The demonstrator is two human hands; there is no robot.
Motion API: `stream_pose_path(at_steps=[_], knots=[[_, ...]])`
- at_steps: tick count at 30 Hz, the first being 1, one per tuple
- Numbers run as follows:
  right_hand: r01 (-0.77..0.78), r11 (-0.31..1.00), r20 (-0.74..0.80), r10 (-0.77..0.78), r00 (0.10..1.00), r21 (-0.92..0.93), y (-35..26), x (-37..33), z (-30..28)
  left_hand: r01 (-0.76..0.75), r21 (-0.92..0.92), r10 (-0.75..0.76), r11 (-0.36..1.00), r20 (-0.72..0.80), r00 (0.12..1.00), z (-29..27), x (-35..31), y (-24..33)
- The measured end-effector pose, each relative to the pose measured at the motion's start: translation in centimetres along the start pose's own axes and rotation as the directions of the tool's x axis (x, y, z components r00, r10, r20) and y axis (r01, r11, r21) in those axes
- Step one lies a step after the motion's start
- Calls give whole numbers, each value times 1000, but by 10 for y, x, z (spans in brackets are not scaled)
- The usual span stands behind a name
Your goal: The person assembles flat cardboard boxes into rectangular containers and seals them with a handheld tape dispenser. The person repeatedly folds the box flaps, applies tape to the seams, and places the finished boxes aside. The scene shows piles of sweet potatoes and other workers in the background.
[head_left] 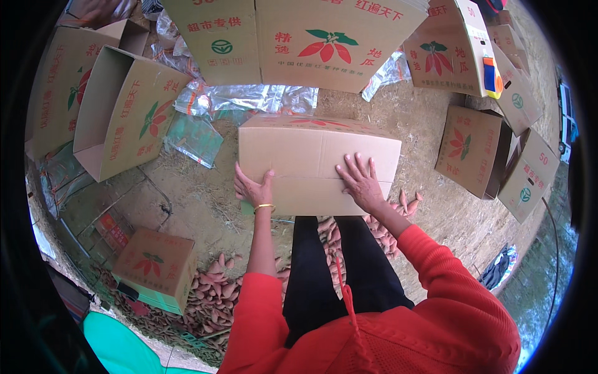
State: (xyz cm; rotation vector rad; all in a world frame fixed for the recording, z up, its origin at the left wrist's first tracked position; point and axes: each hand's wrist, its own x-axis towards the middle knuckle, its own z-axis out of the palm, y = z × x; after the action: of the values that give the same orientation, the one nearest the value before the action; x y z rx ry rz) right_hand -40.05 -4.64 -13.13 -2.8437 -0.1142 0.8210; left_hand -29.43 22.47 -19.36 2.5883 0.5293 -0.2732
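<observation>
A cardboard box (286,153) lies before me on the ground, its plain brown face, crossed by a seam, turned up toward me. On its far side a red printed pattern shows. My left hand (254,188), with a gold-coloured bangle at the wrist, grips the box's near left edge; the thumb rests on the face and the fingers wrap the side. Spread fingers of my right hand (361,181) press flat on the face's right half. Directly beyond stand taller printed boxes (299,50).
Reddish sweet potatoes (215,290) are heaped around my legs and to the lower left. More cartons stand at left (124,118) and right (464,149). A box with green tape (152,268) sits lower left. Clear plastic sheeting (249,100) lies beyond my box. An orange-and-blue tool (492,78) rests against a carton.
</observation>
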Motion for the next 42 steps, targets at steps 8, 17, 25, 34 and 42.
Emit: stream_pose_path(at_steps=[8,17,25,34,42], knots=[[-24,1000,-14,24,1000,-6,0,3,9,-58,23,59,998,-12,998,5,-3,-4],[-13,999,-63,16,998,37,8,-9,18,-160,197,155,967,45,987,22,-42,25],[45,999,-172,-40,984,28,13,-8,23,-223,244,212,944,72,975,38,-64,33],[-250,869,-616,482,622,428,321,-12,-94,-195,247,182,949,77,980,35,-52,17],[-734,526,-470,824,316,429,617,-9,-142,-240,201,233,950,58,971,27,-48,1]])
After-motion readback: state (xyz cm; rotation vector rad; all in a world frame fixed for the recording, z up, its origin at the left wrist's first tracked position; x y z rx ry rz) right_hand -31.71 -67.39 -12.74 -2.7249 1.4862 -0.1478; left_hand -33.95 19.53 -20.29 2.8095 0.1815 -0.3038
